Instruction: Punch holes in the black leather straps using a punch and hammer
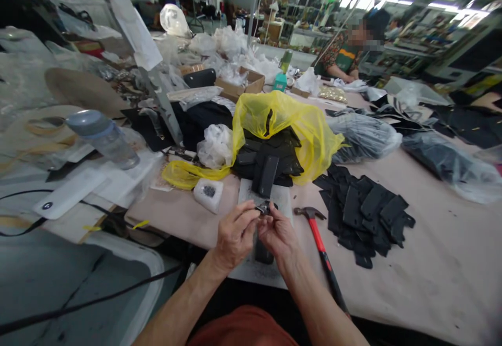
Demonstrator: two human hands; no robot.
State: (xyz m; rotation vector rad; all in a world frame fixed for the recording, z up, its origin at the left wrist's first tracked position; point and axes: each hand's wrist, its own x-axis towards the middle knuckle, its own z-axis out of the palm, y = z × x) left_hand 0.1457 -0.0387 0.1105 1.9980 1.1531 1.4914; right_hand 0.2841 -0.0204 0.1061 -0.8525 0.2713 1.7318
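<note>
My left hand (236, 233) and my right hand (276, 231) meet above a pale slab (245, 192). Both pinch a small dark shiny piece (264, 208) whose kind I cannot make out. Under the hands a black flat piece (263, 252) lies on the slab, partly hidden. Just beyond my fingers, another black piece (265, 173) leans at the mouth of a yellow plastic bag (314, 152) full of similar pieces. To the right lies a claw hammer (318, 239) with a red and black handle. A white block (209, 195) with tiny dark bits on it stands to the left.
A pile of black pieces (368, 207) lies right of the hammer. Clear plastic bags (364, 134) sit behind it. On the left are a water bottle (104, 138), a white power bank (70, 192) and a metal post (157, 90). Across the table sits another person (345, 58).
</note>
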